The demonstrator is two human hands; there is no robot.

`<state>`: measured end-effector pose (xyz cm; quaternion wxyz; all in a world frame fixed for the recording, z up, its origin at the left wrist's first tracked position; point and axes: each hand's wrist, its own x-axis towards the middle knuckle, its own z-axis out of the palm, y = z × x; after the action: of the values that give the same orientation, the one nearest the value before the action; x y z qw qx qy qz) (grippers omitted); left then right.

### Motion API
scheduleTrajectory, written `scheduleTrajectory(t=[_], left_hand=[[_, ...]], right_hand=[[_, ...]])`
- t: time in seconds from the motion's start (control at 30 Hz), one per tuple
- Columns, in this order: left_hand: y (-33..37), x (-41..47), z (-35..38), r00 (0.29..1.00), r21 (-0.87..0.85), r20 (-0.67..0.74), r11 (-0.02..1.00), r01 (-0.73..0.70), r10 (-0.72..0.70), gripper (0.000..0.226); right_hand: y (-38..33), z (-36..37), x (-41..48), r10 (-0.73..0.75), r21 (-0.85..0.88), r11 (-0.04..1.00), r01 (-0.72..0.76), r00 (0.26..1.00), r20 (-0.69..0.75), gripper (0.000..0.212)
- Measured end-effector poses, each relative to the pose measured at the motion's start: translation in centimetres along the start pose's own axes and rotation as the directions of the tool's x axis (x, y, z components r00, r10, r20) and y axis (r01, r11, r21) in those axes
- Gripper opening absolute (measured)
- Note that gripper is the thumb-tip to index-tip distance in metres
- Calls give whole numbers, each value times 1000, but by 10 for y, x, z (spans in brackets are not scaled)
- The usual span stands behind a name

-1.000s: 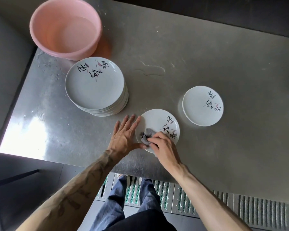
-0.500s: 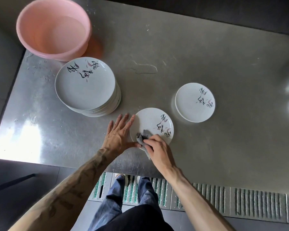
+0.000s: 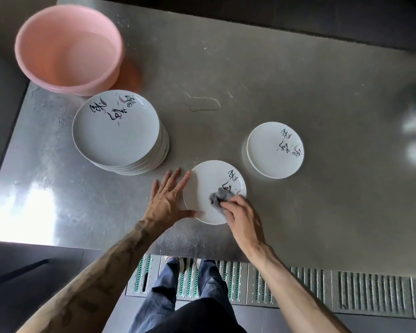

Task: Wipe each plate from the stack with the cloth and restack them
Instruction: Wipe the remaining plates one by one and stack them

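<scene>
A white plate [image 3: 207,186] with black brush lettering lies flat on the steel table near its front edge. My right hand [image 3: 243,215] grips a crumpled grey cloth [image 3: 219,197] and presses it on the plate's right half. Flat on the table at the plate's left rim lies my left hand [image 3: 168,200], fingers straight, thumb on the near rim. A tall stack of larger white plates [image 3: 117,131] stands to the left. To the right, a short stack of small plates [image 3: 274,150] sits apart.
A pink plastic basin [image 3: 67,49] stands at the far left corner, behind the tall stack. A small puddle [image 3: 202,104] marks the table's middle. The steel table [image 3: 322,200] ends at its front edge above a floor grating [image 3: 346,292] and my legs.
My right hand has slid the cloth from the plate's near-left part toward its right side. The left hand has stayed braced against the plate's left rim. The camera view shifted slightly.
</scene>
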<state>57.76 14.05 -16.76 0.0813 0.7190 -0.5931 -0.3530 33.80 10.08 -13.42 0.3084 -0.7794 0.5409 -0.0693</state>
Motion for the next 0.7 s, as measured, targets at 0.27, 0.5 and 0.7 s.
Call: scheduleTrajectory(t=[0.27, 0.5, 0.7], left_hand=[[2, 1, 0, 1000, 0, -1, 1000, 1, -1, 127], [-3, 1, 3, 1000, 24, -18, 1000, -12, 12, 129], [-2, 1, 2, 1000, 25, -9, 1000, -5, 5, 126]], right_hand=[[-13, 9, 25, -21, -6, 1000, 21, 998, -65, 23], [3, 8, -2, -42, -128, 991, 32, 996, -73, 31], [-2, -1, 51, 63, -169, 981, -91, 984, -166, 29]])
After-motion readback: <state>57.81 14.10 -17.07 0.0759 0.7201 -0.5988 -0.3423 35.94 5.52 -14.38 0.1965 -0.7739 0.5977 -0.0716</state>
